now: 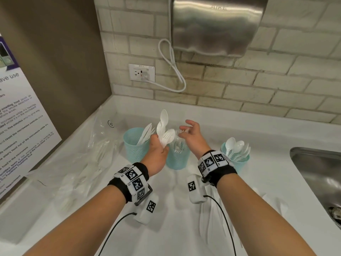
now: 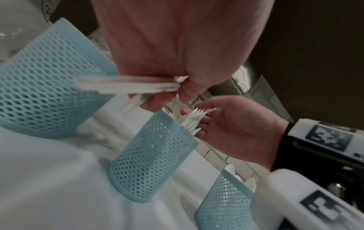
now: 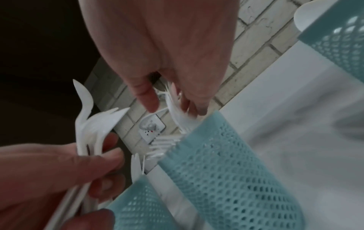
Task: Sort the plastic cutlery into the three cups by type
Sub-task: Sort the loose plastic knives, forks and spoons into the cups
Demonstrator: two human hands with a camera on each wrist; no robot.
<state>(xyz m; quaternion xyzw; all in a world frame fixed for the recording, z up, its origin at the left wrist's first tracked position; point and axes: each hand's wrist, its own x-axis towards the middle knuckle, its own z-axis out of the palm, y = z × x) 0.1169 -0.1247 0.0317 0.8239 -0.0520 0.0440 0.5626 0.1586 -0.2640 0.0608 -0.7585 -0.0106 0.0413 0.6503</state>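
- Plastic cutlery, mid-sort: a white bundle [image 1: 163, 130] of mixed spoons and forks stands upright in the left hand [image 1: 156, 152], whose fingers wrap the handles just above the cups.
- Right hand [image 1: 191, 134] is over the middle cup [image 1: 177, 157]; the right wrist view shows thumb and fingertips pinching the head of a single fork [image 3: 175, 107], its handle already down at the rim among the other forks there.
- Three blue mesh cups in a row on the table: left cup [image 1: 133, 145] w/ what look like knives, middle cup w/ forks, right cup [image 1: 238, 159] w/ spoons, partly hidden behind the right wristband.
- Step in hand, by the look of it: dropping one fork into the fork cup. Sorting appears well along, since all three cups already hold pieces, but the bundle isn't finished.
- Next move likely calls for: letting the fork go so it slides in, then plucking another piece from the bundle w/o loosening the left grip; spoons must travel to the far right cup.
- More white cutlery [image 1: 208, 217] lies flat on the table near the right forearm, hard to count against the white top.
- Table [image 1: 267, 163] is white; crumpled clear plastic wrap [image 1: 88, 156] lies at left, a steel sink [image 1: 321, 174] at right.
- Room: pale brick-tile wall w/ a steel wall unit [image 1: 215, 24], a socket [image 1: 141, 72] and looped white cable, a printed notice [image 1: 20, 119] on the left wall.
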